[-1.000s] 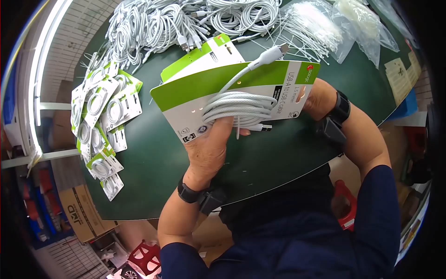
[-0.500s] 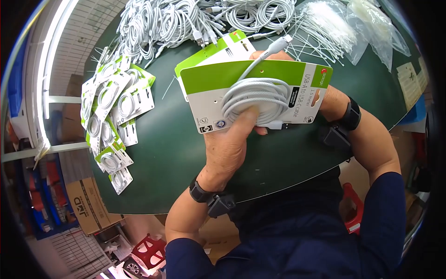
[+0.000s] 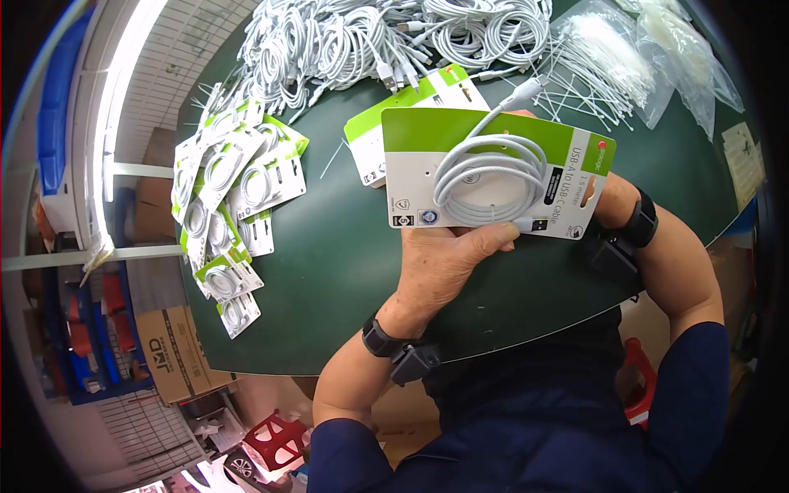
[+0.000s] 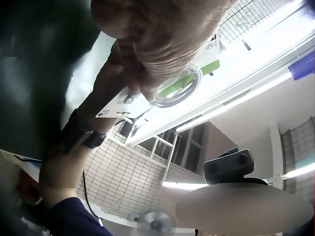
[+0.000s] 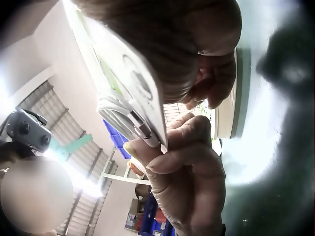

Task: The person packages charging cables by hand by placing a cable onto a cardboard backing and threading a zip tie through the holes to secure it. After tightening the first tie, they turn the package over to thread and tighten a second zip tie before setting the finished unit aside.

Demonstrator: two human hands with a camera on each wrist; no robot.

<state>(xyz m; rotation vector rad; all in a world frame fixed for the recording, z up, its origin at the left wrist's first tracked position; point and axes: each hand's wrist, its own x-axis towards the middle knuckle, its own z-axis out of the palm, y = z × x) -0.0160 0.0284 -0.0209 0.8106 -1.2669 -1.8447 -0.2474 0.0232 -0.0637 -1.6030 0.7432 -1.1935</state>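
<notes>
A white-and-green printed card [image 3: 411, 185] faces up above the table, with a coiled white USB cable [image 3: 526, 160] lying on its front. One cable end, a plug [image 3: 524, 92], sticks out past the card's top edge; the USB-A plug [image 3: 538, 224] lies at the lower edge. My left hand [image 3: 440, 267] pinches that lower edge, thumb in front beside the USB-A plug. Behind the card's right side is my right hand [image 3: 618, 201], mostly hidden in the head view. In the right wrist view its fingers [image 5: 219, 73] curl behind the card; I cannot tell what they hold.
More cards [image 3: 378, 123] lie just behind the held one. Finished-looking cards with coiled cables [image 3: 255, 187] are piled at left. Loose cable coils [image 3: 329, 49] cover the far side, beside white plastic ties [image 3: 604, 66] and clear bags [image 3: 682, 57]. The green table [image 3: 345, 312] has a curved front edge.
The left thumb has moved from the coil's middle down to the card's lower edge, uncovering the coil. Hands and card appear further right in the head view, as does the whole table.
</notes>
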